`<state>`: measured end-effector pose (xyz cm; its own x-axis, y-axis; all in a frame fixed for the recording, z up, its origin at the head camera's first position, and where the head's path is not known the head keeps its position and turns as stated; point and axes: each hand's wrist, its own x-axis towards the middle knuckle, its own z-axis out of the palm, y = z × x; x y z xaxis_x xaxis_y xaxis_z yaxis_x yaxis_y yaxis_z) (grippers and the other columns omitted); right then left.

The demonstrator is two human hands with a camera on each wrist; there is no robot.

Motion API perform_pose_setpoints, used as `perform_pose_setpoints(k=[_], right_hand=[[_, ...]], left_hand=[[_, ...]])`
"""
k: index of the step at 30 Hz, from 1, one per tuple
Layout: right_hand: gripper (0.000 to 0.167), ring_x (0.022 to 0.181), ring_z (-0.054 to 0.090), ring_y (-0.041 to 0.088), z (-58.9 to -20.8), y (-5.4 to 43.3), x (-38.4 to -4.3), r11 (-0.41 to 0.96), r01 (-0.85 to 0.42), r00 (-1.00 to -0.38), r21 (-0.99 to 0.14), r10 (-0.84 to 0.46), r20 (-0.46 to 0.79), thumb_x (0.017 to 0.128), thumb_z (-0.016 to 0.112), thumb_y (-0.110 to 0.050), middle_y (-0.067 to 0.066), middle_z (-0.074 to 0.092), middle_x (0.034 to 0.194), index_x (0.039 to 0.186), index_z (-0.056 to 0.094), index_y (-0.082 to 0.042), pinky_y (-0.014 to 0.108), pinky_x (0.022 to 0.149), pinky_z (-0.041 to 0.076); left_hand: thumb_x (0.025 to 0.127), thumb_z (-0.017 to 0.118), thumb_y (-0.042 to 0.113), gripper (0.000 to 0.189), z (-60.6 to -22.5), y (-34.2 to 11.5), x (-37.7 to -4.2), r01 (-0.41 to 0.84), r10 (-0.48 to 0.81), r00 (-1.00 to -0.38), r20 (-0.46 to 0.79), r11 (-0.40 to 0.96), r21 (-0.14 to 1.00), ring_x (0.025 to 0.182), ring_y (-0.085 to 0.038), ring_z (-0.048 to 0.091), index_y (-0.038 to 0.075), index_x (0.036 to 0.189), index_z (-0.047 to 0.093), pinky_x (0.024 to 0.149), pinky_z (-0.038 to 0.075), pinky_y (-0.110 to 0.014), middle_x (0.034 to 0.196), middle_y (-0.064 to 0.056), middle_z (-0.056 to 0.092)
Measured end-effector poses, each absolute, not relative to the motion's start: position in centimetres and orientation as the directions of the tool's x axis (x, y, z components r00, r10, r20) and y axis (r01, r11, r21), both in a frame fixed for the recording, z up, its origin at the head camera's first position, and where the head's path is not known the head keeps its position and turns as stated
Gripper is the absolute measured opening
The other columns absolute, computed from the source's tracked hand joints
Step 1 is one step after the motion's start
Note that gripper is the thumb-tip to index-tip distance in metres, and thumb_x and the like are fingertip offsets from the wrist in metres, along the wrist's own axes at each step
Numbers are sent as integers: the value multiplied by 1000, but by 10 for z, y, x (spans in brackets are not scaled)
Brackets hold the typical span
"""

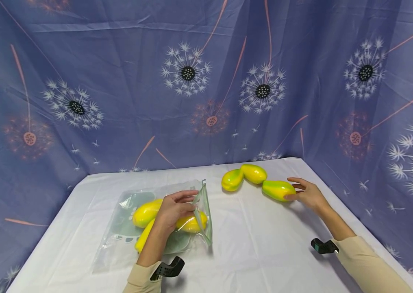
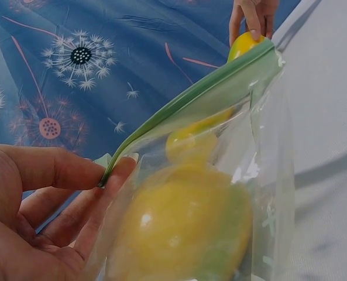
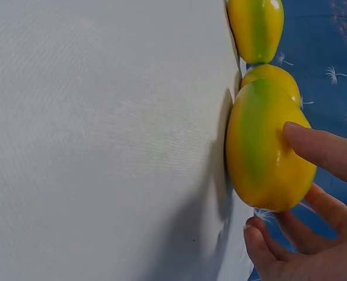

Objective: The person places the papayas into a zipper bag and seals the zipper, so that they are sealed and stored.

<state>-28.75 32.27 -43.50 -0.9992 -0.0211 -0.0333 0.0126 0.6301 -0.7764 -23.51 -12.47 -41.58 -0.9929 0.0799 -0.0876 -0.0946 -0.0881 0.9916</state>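
My left hand point(image 1: 175, 209) pinches the green zip edge point(image 2: 179, 105) of a clear plastic zip bag point(image 1: 116, 244) between thumb and fingers. The bag lies on the table with its mouth raised, facing right. Inside it are three yellow mangoes point(image 1: 192, 223), partly hidden by my left hand and forearm. At the right, my right hand point(image 1: 310, 197) holds the near end of a yellow-green mango point(image 3: 270, 146), thumb on one side and fingers around the other. Just beyond that mango are two more, a curved one point(image 1: 232, 180) and a rounder one point(image 1: 254, 174), touching each other.
A white cloth covers the table point(image 1: 250, 248). Blue curtains with dandelion prints point(image 1: 137, 81) hang behind it and along both sides. Each wrist wears a black camera mount point(image 1: 170, 267), close above the tabletop.
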Motion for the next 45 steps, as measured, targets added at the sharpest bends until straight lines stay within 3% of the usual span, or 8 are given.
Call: perform_pose_setpoints(k=[8, 16, 24, 35, 45], right_hand=[[82, 138, 40, 51, -437, 323, -287, 656, 30, -1000, -754, 12, -29, 83, 83, -36, 35, 44, 149, 151, 47, -6, 61, 104, 44], [78, 132, 47, 50, -427, 321, -281, 663, 5, -1000, -749, 4, -3, 83, 84, -35, 35, 49, 144, 147, 52, -6, 44, 93, 53], [74, 131, 50, 47, -414, 316, -277, 637, -29, -999, -770, -38, 6, 84, 83, -35, 32, 52, 143, 145, 55, -6, 36, 88, 54], [70, 133, 50, 43, -404, 287, -267, 575, -32, -993, -817, -114, -41, 81, 85, -30, 26, 52, 145, 142, 58, -9, 42, 95, 54], [67, 129, 54, 41, -402, 254, -276, 570, -71, -985, -818, -169, -32, 78, 87, -24, 23, 57, 142, 138, 62, -7, 43, 94, 56]], left_hand=[[83, 68, -12, 42, -416, -123, -237, -95, 75, -993, -88, -91, 991, 83, -19, 70, 1, 123, 72, 69, 63, -31, 113, -17, 72], [83, 68, -12, 43, -416, -126, -236, -96, 72, -993, -90, -91, 991, 81, -19, 70, 1, 123, 72, 69, 62, -30, 114, -18, 71], [82, 68, -13, 43, -416, -127, -234, -97, 66, -994, -91, -97, 991, 81, -19, 69, 0, 123, 72, 67, 62, -29, 113, -17, 71], [82, 68, -13, 44, -418, -124, -235, -106, 84, -992, -97, -104, 989, 80, -18, 69, 0, 124, 71, 67, 61, -28, 113, -18, 71], [84, 68, -11, 42, -416, -124, -236, -97, 71, -993, -91, -82, 992, 83, -19, 70, 1, 124, 71, 68, 62, -29, 116, -19, 71]])
